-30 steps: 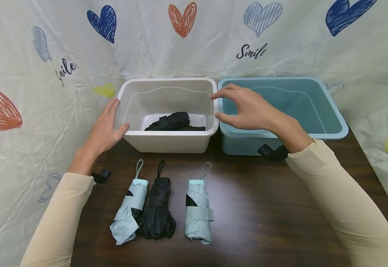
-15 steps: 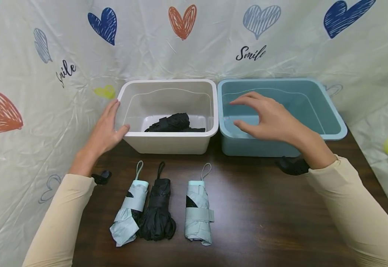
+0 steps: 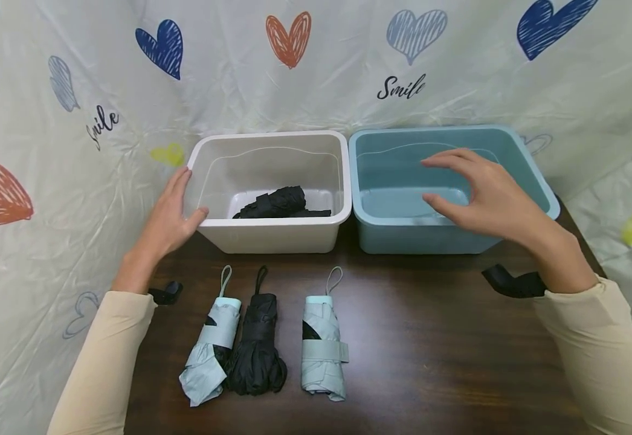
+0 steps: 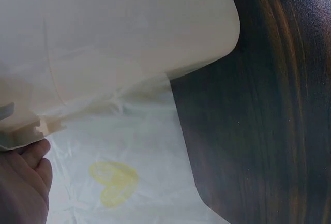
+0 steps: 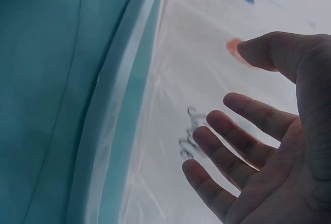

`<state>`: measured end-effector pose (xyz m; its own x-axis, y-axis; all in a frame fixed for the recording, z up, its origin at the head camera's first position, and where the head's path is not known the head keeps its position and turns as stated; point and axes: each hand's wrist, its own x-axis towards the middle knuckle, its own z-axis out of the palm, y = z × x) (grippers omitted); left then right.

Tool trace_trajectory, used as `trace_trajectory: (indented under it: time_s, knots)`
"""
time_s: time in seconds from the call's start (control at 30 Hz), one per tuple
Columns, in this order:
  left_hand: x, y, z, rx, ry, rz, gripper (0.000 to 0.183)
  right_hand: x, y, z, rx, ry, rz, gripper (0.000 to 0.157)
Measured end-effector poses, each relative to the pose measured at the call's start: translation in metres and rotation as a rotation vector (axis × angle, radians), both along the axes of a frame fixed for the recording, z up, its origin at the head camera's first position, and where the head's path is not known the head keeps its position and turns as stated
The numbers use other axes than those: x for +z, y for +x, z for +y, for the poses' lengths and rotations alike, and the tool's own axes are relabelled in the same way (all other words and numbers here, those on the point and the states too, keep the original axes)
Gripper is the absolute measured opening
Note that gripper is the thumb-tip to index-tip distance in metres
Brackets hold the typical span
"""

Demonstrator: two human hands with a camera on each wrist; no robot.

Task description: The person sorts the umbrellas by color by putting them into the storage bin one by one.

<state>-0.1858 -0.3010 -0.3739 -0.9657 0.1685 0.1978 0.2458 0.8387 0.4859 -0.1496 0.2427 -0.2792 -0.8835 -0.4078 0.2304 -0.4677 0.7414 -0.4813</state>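
My left hand (image 3: 170, 211) holds the left edge of a white plastic bin (image 3: 272, 235), thumb at the front corner and fingers along the side. In the left wrist view, fingertips (image 4: 39, 154) curl under the rim. Over the blue bin (image 3: 403, 237) hovers my right hand (image 3: 490, 193), thumb and fingers spread apart around nothing. A folded black umbrella (image 3: 278, 203) lies in the white bin, with another black piece partly hidden beside it. On the table are a light blue folded umbrella (image 3: 218, 332), a black one (image 3: 257, 344) next to it, and a second light blue one (image 3: 322, 350).
Both bins stand side by side at the back of a dark wooden table (image 3: 419, 362). Behind them hangs a white cloth (image 3: 229, 72) printed with hearts and the word Smile. Each umbrella on the table has its wrist loop toward the bins.
My right hand has moved right, from the gap between the bins to above the blue bin's right half. The left hand stays at the white bin; the umbrellas have not moved.
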Motion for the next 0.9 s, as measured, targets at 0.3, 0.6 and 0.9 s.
trace_trajectory:
  time_s: [0.3,0.6,0.9]
  knots:
    - [-0.001,0.001,-0.001,-0.013,0.025,0.019,0.088,-0.018,-0.001,0.053,-0.141,-0.027,0.013,0.052]
    - [-0.002,0.002,0.003,-0.032,0.112,0.008,0.088,-0.037,0.003,0.098,-0.244,-0.067,-0.072,0.056]
    - [0.007,0.000,-0.001,-0.006,0.342,-0.035,0.074,-0.045,-0.003,0.117,-0.316,-0.021,-0.106,0.065]
